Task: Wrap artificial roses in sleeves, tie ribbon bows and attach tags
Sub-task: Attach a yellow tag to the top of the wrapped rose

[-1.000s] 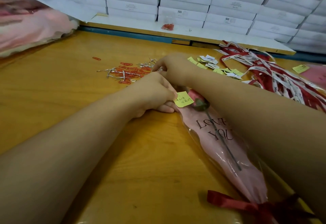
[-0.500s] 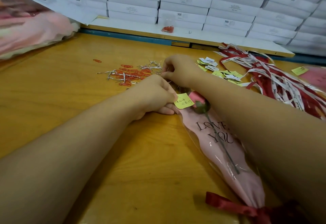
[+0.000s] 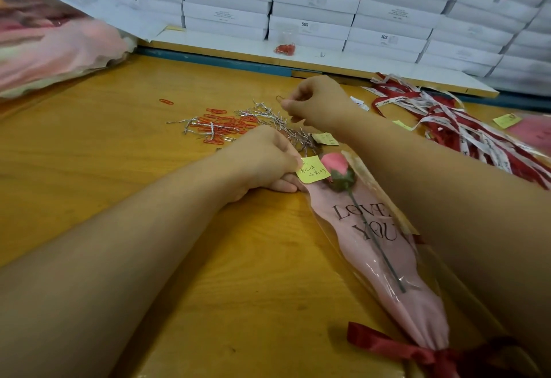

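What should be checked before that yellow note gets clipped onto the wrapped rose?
1. Yellow tag pinched by the left hand at the open end of the sleeve: ok.
2. Paper clip in the grip of the right hand: ok.
3. Clip brought to the tag: not ok, it is held apart from it, over the pile of clips.
4. Rose inside the sleeve: ok.
5. Red bow tied at the sleeve's narrow end: ok.
6. Clip facing the right way to slide on: cannot tell.
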The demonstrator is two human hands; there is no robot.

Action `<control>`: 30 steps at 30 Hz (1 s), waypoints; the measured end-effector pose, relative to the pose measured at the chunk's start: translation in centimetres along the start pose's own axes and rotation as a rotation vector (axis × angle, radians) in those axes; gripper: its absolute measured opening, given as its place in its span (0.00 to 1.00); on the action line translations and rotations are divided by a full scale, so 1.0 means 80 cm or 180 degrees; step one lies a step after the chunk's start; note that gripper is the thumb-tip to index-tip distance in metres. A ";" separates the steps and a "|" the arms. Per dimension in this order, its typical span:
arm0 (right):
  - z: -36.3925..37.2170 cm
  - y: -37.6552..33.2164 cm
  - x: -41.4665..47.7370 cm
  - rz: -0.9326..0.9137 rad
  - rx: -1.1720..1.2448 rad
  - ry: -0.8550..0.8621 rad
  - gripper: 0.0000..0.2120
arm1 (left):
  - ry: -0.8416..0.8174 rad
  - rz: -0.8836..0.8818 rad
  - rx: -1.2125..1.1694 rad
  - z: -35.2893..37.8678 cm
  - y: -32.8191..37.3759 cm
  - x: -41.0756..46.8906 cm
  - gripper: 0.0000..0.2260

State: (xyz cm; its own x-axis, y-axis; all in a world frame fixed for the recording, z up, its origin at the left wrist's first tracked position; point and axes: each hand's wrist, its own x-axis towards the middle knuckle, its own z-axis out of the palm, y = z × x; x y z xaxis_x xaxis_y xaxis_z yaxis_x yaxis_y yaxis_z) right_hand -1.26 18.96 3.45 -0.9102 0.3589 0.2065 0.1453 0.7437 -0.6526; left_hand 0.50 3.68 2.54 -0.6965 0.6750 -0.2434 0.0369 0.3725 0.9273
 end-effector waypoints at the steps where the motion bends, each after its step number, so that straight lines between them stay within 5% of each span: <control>1: -0.005 -0.001 -0.002 0.0080 0.0130 -0.0026 0.06 | 0.0003 0.0009 -0.0014 -0.001 0.000 0.000 0.05; 6: -0.045 -0.006 -0.025 0.0263 0.0909 -0.0202 0.01 | 0.0062 0.0114 -0.0189 -0.004 -0.004 0.001 0.05; 13: -0.068 -0.003 -0.080 -0.0035 0.0615 -0.0591 0.08 | 0.0293 0.0302 -0.0259 -0.002 -0.015 0.006 0.03; 22: -0.056 0.013 -0.094 -0.0298 0.0457 0.0168 0.04 | 0.0285 0.0717 -0.0373 0.001 -0.012 0.004 0.03; 30: -0.048 0.013 -0.097 -0.0677 0.0171 -0.0012 0.04 | 0.0202 0.0802 -0.0205 0.006 -0.016 0.006 0.03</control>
State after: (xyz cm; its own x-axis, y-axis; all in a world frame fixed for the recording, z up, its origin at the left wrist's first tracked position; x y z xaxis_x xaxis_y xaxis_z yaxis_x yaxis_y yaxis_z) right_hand 7.48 19.11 3.99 -0.9196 0.1950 0.3410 -0.0710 0.7712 -0.6326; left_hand 0.46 3.82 1.12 -0.7148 0.6992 0.0139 0.1705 0.1550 0.9731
